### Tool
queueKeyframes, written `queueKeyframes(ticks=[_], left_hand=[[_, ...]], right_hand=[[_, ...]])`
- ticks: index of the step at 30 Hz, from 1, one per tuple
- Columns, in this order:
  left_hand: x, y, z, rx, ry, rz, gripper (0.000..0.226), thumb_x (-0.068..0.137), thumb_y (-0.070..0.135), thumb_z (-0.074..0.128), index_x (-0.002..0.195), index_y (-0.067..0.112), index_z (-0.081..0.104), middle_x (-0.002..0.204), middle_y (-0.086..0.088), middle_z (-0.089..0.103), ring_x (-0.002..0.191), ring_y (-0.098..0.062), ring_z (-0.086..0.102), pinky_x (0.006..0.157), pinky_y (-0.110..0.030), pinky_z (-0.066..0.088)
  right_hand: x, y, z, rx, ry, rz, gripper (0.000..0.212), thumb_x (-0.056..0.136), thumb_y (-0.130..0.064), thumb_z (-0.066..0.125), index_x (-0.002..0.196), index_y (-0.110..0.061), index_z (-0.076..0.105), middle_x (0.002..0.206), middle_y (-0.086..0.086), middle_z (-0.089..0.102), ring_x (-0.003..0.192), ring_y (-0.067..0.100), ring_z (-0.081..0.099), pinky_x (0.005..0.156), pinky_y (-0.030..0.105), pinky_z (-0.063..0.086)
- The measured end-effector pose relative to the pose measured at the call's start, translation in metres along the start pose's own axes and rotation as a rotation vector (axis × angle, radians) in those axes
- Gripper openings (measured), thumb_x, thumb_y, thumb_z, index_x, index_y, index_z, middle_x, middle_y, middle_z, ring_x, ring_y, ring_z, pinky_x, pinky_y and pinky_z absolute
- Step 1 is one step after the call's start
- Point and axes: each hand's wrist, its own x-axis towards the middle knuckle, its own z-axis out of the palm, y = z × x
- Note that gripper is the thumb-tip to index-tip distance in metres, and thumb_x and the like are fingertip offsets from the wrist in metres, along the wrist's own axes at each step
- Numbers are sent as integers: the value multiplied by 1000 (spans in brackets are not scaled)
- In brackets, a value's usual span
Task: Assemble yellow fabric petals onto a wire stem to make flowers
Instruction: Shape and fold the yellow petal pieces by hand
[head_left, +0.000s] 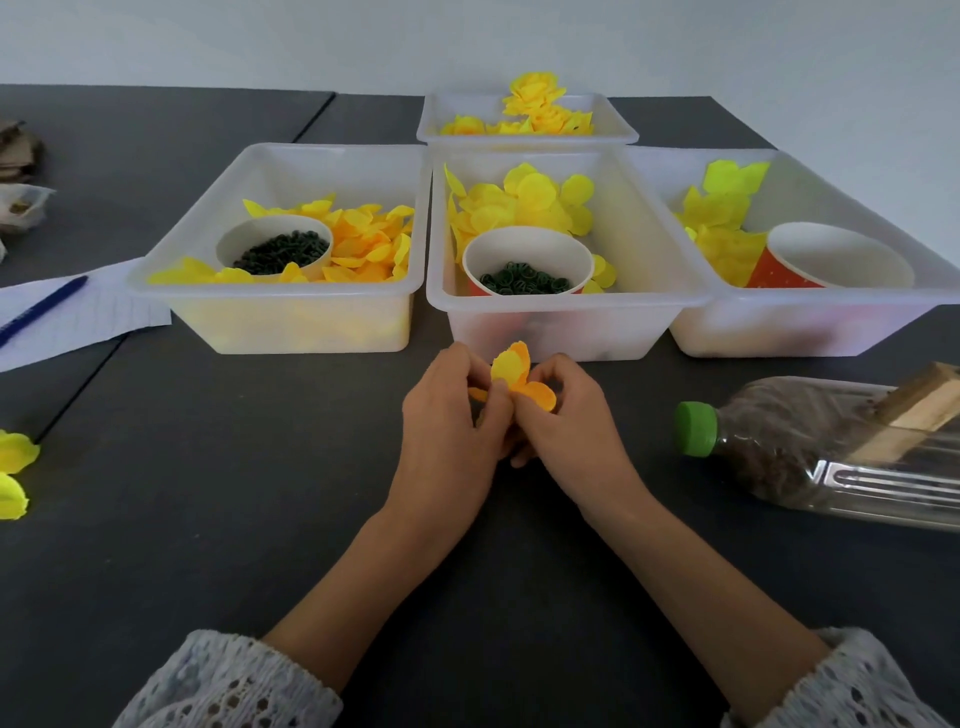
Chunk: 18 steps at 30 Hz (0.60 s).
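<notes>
Low in the frame, knitted sleeves (223, 680) lead up to both hands meeting mid-desk (156, 519). The left hand (449, 415) and right hand (563, 421) pinch one half-made flower (514, 376) between them, fingers (496, 400) curled tight on its base. Thin, crinkled orange-yellow petals fan upward, away from the fingers; the wire stem is hidden below. Beyond, the middle bin (550, 322) holds loose round petals (524, 200) and a cup of dark rings (524, 278).
</notes>
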Motion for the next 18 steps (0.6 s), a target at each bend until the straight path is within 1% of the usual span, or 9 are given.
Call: queueKeyframes(ticks=[2, 5, 8, 10, 12, 15, 18], left_hand=[[1, -1, -1, -3, -47, -29, 13, 93, 28, 62, 84, 29, 52, 80, 12, 59, 74, 0, 55, 61, -7, 41], [3, -3, -5, -27, -74, -34, 8, 89, 32, 66, 87, 33, 58, 81, 17, 64, 81, 5, 59, 67, -6, 44], [5, -5, -9, -55, -84, -48, 9, 87, 32, 69, 82, 28, 63, 79, 15, 66, 80, 3, 61, 65, -8, 45], [6, -6, -12, -55, -79, -58, 17, 88, 29, 69, 75, 24, 59, 73, 11, 65, 75, -3, 61, 62, -14, 46], [6, -5, -13, -71, -65, -63, 22, 90, 25, 66, 71, 26, 54, 69, 9, 62, 70, -3, 59, 58, -12, 44], [5, -2, -12, -73, -43, -73, 21, 93, 24, 62, 75, 23, 53, 71, 6, 60, 68, -3, 56, 57, -15, 44], [4, 1, -10, -75, -12, -63, 21, 94, 22, 60, 76, 22, 51, 68, 7, 56, 63, 2, 52, 54, -10, 40]], right_hand=[[-1, 2, 1, -31, 3, -18, 12, 92, -20, 61, 88, -16, 50, 69, -4, 68, 55, 15, 68, 45, 20, 50], [-3, 6, 2, -72, 13, -60, 10, 93, -20, 59, 90, -17, 50, 72, 1, 67, 57, 14, 68, 46, 18, 49], [-5, 8, 4, -112, 27, -103, 7, 95, -17, 54, 89, -16, 49, 69, 3, 66, 53, 15, 66, 44, 18, 48], [-5, 7, 5, -130, 38, -108, 9, 96, -19, 51, 88, -18, 48, 67, 2, 65, 51, 15, 65, 42, 19, 47], [-3, 6, 4, -112, 47, -82, 10, 97, -19, 49, 88, -17, 47, 66, 3, 65, 49, 16, 65, 41, 21, 47], [0, 3, 1, -53, 57, -4, 8, 96, -16, 49, 89, -14, 45, 68, 7, 66, 49, 22, 66, 40, 25, 48], [5, 1, -1, 21, 60, 79, 8, 95, -14, 49, 90, -9, 45, 68, 12, 68, 50, 27, 66, 41, 29, 49]])
